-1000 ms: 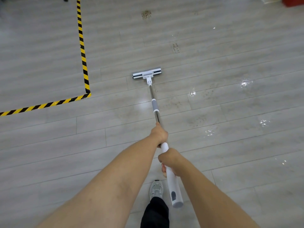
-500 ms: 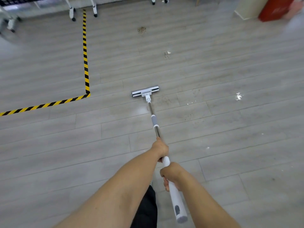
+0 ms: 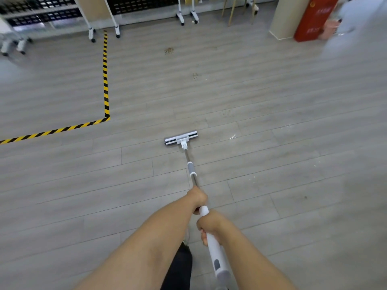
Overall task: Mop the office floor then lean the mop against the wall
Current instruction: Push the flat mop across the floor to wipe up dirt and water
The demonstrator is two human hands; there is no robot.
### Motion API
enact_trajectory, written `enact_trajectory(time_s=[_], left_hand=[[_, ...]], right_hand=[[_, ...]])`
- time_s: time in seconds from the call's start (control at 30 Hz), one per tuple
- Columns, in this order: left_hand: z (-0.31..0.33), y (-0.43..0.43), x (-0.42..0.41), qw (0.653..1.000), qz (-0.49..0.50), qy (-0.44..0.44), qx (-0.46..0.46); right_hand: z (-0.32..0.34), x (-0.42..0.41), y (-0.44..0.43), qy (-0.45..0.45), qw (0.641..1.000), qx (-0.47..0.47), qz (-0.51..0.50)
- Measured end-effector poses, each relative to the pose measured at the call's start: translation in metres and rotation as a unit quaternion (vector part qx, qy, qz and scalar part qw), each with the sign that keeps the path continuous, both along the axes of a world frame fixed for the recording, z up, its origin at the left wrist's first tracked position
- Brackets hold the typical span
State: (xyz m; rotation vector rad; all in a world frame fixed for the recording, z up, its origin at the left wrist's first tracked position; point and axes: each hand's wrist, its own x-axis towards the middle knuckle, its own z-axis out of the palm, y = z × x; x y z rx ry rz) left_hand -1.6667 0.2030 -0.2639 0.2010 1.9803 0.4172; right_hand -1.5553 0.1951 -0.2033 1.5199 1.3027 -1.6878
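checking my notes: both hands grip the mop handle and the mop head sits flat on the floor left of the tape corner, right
Not quite. The head view shows the mop head right of the yellow-black tape corner, not left. The rest holds: left hand and right hand both grip the mop handle, and it sits flat on the floor.

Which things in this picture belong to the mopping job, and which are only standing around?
For the job:
- mop, gripped by left hand and right hand
- floor
- dirt spots ahead of the mop

Only standing around:
- striped tape on the floor
- red cabinet
- wheeled stands
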Motion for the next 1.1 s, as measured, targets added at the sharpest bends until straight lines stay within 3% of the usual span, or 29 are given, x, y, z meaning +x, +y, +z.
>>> enact_trajectory(time_s=[0.27, 0.57, 0.67, 0.87, 1.1], left_hand=[[0.017, -0.007, 0.001, 0.999, 0.015, -0.022, 0.02], [0.001, -0.007, -0.021, 0.996, 0.038, -0.075, 0.026], [-0.01, -0.001, -0.03, 0.995, 0.06, -0.079, 0.025], [-0.033, 0.014, -0.05, 0.994, 0.056, -0.088, 0.011], [-0.058, 0.028, -0.054, 0.994, 0.049, -0.097, -0.003]], right_hand=[[0.018, -0.004, -0.004, -0.02, 0.999, 0.023, -0.012], [0.011, -0.028, 0.002, -0.114, 0.993, 0.008, 0.022], [0.003, -0.042, 0.006, -0.118, 0.989, 0.054, 0.065], [-0.02, -0.057, 0.008, -0.127, 0.985, 0.106, 0.052], [-0.031, -0.048, 0.017, -0.143, 0.986, 0.058, 0.058]])
